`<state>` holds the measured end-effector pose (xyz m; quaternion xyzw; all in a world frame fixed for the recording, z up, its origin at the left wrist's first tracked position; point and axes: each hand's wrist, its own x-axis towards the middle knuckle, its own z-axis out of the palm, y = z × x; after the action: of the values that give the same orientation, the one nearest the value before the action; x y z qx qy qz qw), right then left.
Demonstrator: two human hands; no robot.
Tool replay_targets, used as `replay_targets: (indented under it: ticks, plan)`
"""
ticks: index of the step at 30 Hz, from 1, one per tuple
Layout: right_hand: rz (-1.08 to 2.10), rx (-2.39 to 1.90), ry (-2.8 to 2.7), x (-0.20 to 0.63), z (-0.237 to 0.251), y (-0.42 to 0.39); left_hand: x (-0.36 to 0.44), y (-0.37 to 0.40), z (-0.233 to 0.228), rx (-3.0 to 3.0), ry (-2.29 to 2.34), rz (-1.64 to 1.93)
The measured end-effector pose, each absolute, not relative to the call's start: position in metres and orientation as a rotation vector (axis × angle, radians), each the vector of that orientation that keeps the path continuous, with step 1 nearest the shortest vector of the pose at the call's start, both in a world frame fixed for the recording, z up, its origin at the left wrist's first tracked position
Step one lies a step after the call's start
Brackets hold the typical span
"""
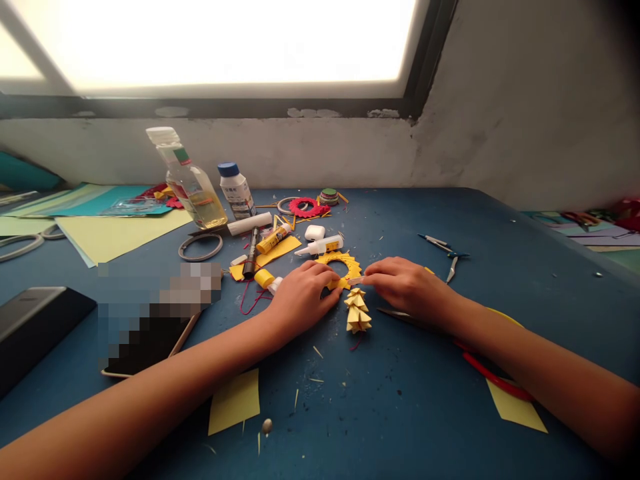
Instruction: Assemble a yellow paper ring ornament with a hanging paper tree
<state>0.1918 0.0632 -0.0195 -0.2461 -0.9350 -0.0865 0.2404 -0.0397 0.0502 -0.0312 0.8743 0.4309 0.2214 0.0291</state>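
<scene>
My left hand rests on the blue table and pinches the near edge of a yellow paper ring made of folded pieces. My right hand meets it from the right, fingertips on a small pale strip at the ring's near side. Just below the two hands lies a short chain of folded yellow paper pieces. A white glue bottle lies just behind the ring.
Behind the ring lie a glue stick, a marker, a clear bottle of liquid, a white bottle and a red paper ring. Tweezers lie right, a phone left, yellow paper scraps near.
</scene>
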Motion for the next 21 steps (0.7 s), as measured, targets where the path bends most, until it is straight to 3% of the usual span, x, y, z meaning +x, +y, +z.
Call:
replay_targets:
  ticks: [6,21]
  plan:
    - [-0.39,-0.658,-2.62,0.192,-0.019,0.062,-0.038,0.051,-0.029,2.651,1.324,0.697]
    - [-0.436,-0.662,-2.65,0.192,-0.018,0.06,-0.038,0.064,-0.023,2.613,1.214,0.627]
